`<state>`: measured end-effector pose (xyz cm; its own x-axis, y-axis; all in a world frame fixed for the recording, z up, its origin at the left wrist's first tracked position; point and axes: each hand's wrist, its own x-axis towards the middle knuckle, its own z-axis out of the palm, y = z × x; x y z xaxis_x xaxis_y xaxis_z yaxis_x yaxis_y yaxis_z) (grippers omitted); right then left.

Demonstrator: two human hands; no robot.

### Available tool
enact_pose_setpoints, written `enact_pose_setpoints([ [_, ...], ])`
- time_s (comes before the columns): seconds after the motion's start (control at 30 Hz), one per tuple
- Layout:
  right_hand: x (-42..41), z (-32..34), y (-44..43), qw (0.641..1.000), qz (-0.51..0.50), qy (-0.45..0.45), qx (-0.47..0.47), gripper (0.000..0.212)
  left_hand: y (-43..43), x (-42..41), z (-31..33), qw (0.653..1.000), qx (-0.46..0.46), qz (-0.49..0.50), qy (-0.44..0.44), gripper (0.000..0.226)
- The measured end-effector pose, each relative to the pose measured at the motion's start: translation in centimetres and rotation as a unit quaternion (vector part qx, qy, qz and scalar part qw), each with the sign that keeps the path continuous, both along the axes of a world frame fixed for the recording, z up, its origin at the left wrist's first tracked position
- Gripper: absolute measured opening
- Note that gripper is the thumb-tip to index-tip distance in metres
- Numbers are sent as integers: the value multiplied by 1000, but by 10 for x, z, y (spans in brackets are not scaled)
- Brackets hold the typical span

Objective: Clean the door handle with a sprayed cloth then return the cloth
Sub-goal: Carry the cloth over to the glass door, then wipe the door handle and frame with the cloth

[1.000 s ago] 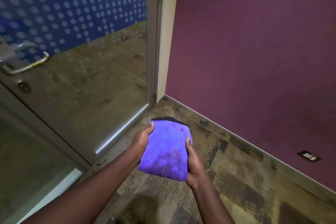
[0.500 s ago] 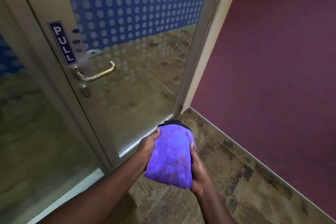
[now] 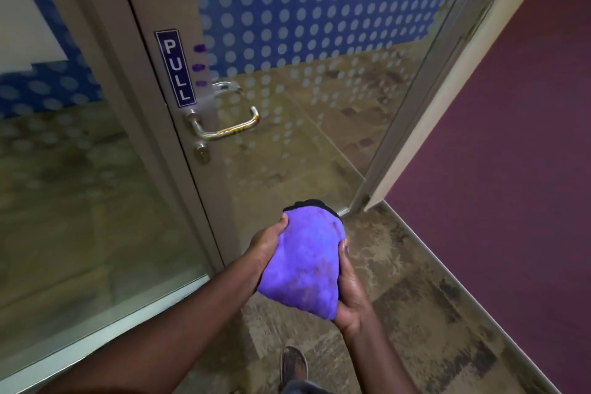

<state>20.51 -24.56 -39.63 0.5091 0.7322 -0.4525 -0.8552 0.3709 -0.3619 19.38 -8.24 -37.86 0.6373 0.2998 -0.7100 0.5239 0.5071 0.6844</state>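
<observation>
Maroon wall (image 3: 511, 137) fills three o'clock; the glass door (image 3: 319, 144) spans ten to one. At six, I see the folded purple cloth (image 3: 303, 262) gripped between left hand (image 3: 265, 243) and right hand (image 3: 351, 294), thumbs pressing its sides, fingers hidden beneath. Wiping hasn't started, I judge: the lever door handle (image 3: 228, 128) at eleven is well apart, unobstructed, under the PULL sign (image 3: 176, 69).

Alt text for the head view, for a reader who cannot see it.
The left hand and right hand hold a bunched purple cloth before a glass door. Up and left of it, untouched, is the metal door handle, below a blue PULL sign.
</observation>
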Motion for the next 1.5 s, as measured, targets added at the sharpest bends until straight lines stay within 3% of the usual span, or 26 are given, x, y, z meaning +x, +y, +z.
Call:
enact_pose_setpoints([
  [0.5,82,1,25,975,176,33,129,100,0,60,8,969,246,13,31,49],
  [0.67,90,3,36,965,218,32,142,89,10,57,9,909,383,-53,154,54],
  [0.8,93,8,47,968,221,0,119,82,24,51,13,887,429,-66,159,53],
  [0.9,94,18,57,967,214,-10,136,77,30,50,21,899,421,-30,119,53],
  [1.07,94,23,67,956,228,-8,186,63,43,40,42,892,430,134,44,53],
  [1.13,98,27,72,963,214,-18,164,59,53,33,54,852,489,180,50,45],
  [1.2,105,31,78,972,189,-19,140,63,66,24,68,786,577,212,66,37],
  [1.33,122,35,94,991,119,-53,32,56,102,6,96,642,722,258,-3,26],
  [1.43,130,34,113,987,10,-138,-86,37,134,-1,112,592,769,240,-22,39],
  [1.5,135,38,126,964,-65,-218,-137,30,154,-3,123,565,790,235,-37,48],
])
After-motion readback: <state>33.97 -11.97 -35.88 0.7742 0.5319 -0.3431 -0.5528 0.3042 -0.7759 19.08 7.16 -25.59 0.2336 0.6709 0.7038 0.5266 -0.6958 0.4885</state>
